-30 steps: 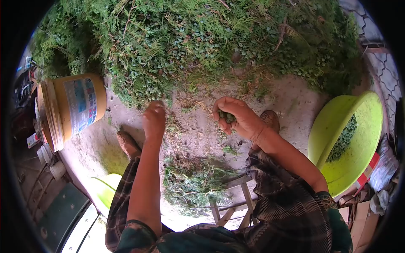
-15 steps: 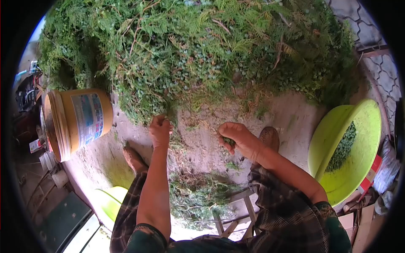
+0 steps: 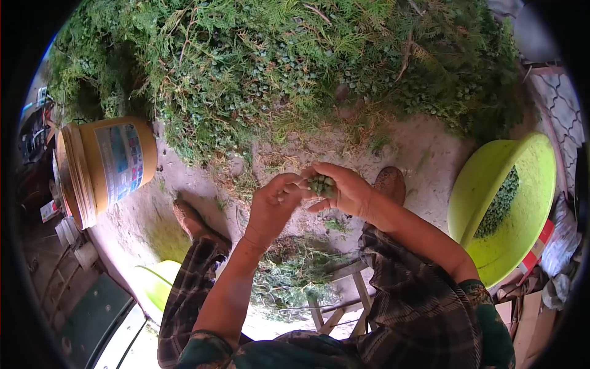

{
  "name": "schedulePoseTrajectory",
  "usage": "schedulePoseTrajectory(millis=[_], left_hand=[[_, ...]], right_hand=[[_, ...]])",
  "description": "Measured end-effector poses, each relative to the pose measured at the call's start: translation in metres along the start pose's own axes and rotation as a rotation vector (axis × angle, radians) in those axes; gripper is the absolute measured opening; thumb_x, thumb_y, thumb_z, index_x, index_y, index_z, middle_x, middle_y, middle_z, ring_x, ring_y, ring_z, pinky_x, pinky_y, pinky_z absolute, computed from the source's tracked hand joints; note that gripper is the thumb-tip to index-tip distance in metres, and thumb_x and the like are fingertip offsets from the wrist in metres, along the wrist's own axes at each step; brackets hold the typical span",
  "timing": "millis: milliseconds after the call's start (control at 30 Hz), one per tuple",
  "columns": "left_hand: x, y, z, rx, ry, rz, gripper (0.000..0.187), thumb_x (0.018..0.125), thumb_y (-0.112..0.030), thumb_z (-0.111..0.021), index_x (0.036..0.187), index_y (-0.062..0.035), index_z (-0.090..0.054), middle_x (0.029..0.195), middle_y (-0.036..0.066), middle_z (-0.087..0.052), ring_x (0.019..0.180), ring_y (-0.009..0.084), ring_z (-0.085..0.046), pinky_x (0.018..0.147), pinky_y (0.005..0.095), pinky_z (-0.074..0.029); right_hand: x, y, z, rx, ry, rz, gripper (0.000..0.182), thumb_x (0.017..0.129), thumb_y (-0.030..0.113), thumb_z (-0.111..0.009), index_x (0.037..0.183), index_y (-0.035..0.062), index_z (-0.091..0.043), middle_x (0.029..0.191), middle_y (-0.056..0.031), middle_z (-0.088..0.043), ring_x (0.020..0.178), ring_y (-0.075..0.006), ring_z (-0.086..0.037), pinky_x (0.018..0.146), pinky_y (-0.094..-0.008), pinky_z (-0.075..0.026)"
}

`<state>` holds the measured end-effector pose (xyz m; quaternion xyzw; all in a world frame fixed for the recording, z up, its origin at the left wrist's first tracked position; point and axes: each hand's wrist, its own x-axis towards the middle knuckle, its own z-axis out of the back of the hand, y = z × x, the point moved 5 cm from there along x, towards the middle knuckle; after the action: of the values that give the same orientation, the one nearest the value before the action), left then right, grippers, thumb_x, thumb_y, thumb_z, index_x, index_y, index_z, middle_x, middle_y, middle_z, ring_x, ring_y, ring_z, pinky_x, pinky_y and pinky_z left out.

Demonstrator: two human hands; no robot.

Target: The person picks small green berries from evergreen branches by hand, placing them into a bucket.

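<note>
My right hand [image 3: 349, 192] is cupped, palm up, around a clump of small green cones [image 3: 321, 185]. Against its fingertips is my left hand [image 3: 273, 203], its fingers pinched together; what they hold is too small to make out. Both hands are over the bare floor between my shoes. In front of them lies a big heap of green conifer branches [image 3: 276, 80] bearing many such cones. To the right, a tilted lime-green basin [image 3: 534, 203] contains a pile of picked green cones [image 3: 499, 206].
A yellow bucket [image 3: 126, 163] lies on its side at the left. Another lime-green basin [image 3: 161, 280] shows beside my left leg. Loose sprigs [image 3: 292, 277] lie below my hands, by a wooden stool frame [image 3: 356, 295]. Cardboard [image 3: 531, 326] and a plastic bag [image 3: 560, 243] are at the right.
My left hand has moved from the heap's edge rightward to meet my right hand. The right hand has turned upward and opened somewhat, showing the cones in it.
</note>
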<state>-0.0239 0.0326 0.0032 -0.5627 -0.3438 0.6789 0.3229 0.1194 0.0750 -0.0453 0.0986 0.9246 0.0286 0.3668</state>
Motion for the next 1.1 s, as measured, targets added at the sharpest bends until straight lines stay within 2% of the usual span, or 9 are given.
schedulePoseTrajectory(millis=[67,100,200,267,367,700,800,900,1100], left_hand=[[0.004,0.013,0.019,0.06,-0.167,0.036,0.012,0.087,-0.009,-0.058,0.096,-0.0017,-0.06,0.08,0.003,-0.061,0.066,0.0083,-0.058,0.055,0.0213,-0.045],[0.009,0.024,0.039,0.115,-0.285,-0.003,0.012,0.087,-0.009,-0.057,0.096,-0.0014,-0.06,0.08,0.003,-0.061,0.065,0.0089,-0.057,0.055,0.0205,-0.045],[0.015,0.058,0.102,0.728,-0.528,-0.055,0.013,0.08,-0.01,-0.057,0.091,-0.0064,-0.065,0.081,0.017,-0.065,0.071,0.031,-0.064,0.063,0.0384,-0.049],[0.017,0.07,0.118,0.883,-0.558,0.075,0.017,0.079,-0.015,-0.057,0.092,-0.0082,-0.066,0.083,0.017,-0.066,0.075,0.0344,-0.064,0.067,0.0416,-0.049],[0.022,0.091,0.122,0.911,-0.521,0.182,0.02,0.077,-0.018,-0.058,0.093,-0.01,-0.067,0.083,0.017,-0.066,0.076,0.0353,-0.064,0.07,0.0439,-0.049],[0.019,0.077,0.117,0.862,-0.617,0.117,0.016,0.075,-0.016,-0.057,0.089,-0.0101,-0.063,0.079,0.016,-0.065,0.075,0.0361,-0.063,0.069,0.0431,-0.049],[0.023,0.077,0.109,0.983,-0.529,0.111,0.02,0.074,-0.014,-0.058,0.093,-0.0106,-0.063,0.079,0.015,-0.065,0.073,0.0344,-0.063,0.066,0.0407,-0.05],[0.024,0.072,0.102,0.974,-0.473,0.07,0.02,0.073,-0.011,-0.058,0.092,-0.0106,-0.065,0.079,0.013,-0.065,0.072,0.0331,-0.064,0.064,0.0385,-0.05],[0.042,0.055,0.116,0.753,-0.693,-0.157,0.019,0.075,-0.008,-0.056,0.089,-0.0055,-0.068,0.083,0.019,-0.064,0.07,0.0306,-0.063,0.064,0.0364,-0.05]], right_hand=[[0.004,-0.008,0.013,-0.01,0.045,-0.08,0.031,0.091,0.035,-0.05,0.092,0.0051,-0.058,0.081,-0.0059,-0.06,0.061,-0.0119,-0.055,0.046,-0.0271,-0.049],[0.004,-0.011,0.014,0.099,0.082,-0.145,0.03,0.091,0.034,-0.051,0.085,0.0052,-0.057,0.072,-0.0053,-0.059,0.052,-0.0099,-0.05,0.039,-0.0233,-0.041],[0.002,-0.008,0.016,0.155,0.178,-0.17,0.029,0.091,0.032,-0.052,0.082,0.0054,-0.056,0.07,-0.0052,-0.057,0.047,-0.0085,-0.045,0.036,-0.0218,-0.035],[0.002,-0.006,0.016,0.132,0.128,-0.144,0.028,0.091,0.031,-0.053,0.08,0.0052,-0.054,0.067,-0.0046,-0.054,0.045,-0.0081,-0.043,0.035,-0.022,-0.032],[0.001,-0.004,0.016,0.077,0.062,-0.089,0.029,0.093,0.032,-0.05,0.082,0.0055,-0.052,0.069,-0.0048,-0.053,0.045,-0.007,-0.041,0.034,-0.0209,-0.031],[-0.003,0.0,0.015,-0.038,0.049,-0.047,0.028,0.091,0.03,-0.055,0.082,0.0042,-0.054,0.07,-0.0049,-0.054,0.047,-0.0076,-0.043,0.036,-0.0227,-0.034],[-0.002,0.0,0.015,-0.046,0.045,-0.044,0.027,0.09,0.03,-0.056,0.082,0.0041,-0.054,0.069,-0.0049,-0.053,0.046,-0.0077,-0.043,0.036,-0.0228,-0.034],[-0.002,0.0,0.016,-0.052,0.043,-0.04,0.027,0.09,0.029,-0.056,0.082,0.0041,-0.054,0.068,-0.0046,-0.053,0.046,-0.0077,-0.043,0.035,-0.0227,-0.034],[-0.004,0.0,0.017,-0.067,0.021,-0.039,0.025,0.091,0.029,-0.054,0.081,0.0061,-0.054,0.065,-0.0025,-0.052,0.046,-0.0075,-0.043,0.035,-0.0229,-0.031]])
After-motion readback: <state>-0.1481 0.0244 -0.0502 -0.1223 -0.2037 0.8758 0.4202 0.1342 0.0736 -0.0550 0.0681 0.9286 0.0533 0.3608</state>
